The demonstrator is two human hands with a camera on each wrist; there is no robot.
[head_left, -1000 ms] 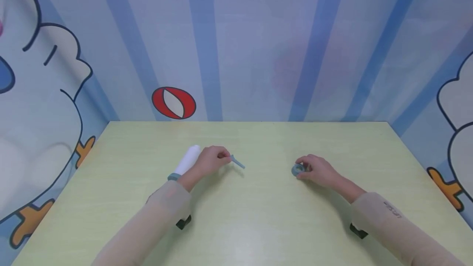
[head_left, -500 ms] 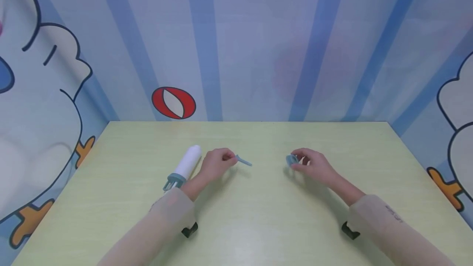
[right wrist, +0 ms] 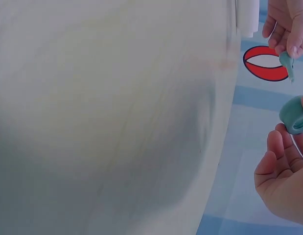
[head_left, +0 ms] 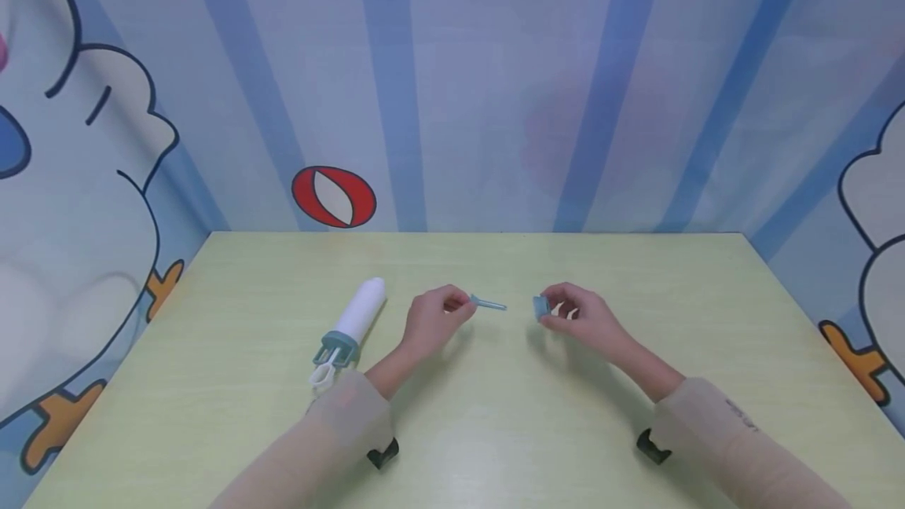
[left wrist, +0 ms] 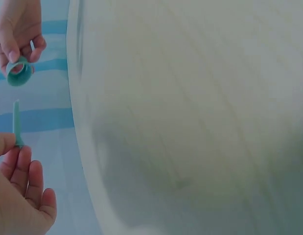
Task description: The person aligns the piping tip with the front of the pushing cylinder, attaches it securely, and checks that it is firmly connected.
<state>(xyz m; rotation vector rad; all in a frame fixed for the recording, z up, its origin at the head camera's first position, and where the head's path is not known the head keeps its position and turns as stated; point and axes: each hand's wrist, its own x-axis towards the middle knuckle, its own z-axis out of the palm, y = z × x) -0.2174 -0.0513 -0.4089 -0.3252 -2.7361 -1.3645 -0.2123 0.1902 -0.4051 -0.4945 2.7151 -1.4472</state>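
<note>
My left hand (head_left: 433, 320) pinches the wide end of a slim teal nozzle (head_left: 489, 303), its narrow tip pointing right. Facing it, my right hand (head_left: 587, 319) holds a teal threaded ring cap (head_left: 540, 307) between thumb and fingers. In the left wrist view the open middle of the ring cap (left wrist: 19, 76) shows, just beyond the tip of the nozzle (left wrist: 16, 122). A short gap separates the two pieces. The right wrist view shows part of the ring cap (right wrist: 292, 115) with the nozzle (right wrist: 288, 66) above it.
Left of my left hand, a white tube (head_left: 362, 307) with a teal collar (head_left: 338, 346) and a white looped handle (head_left: 322, 375) lies on the pale yellow table (head_left: 495, 430). A striped blue wall (head_left: 488, 100) stands at the table's far edge.
Both hands have moved toward each other, bringing nozzle and ring cap close. The ring cap has turned to face sideways, and the nozzle is now nearly level. More of the tube's handle end shows.
</note>
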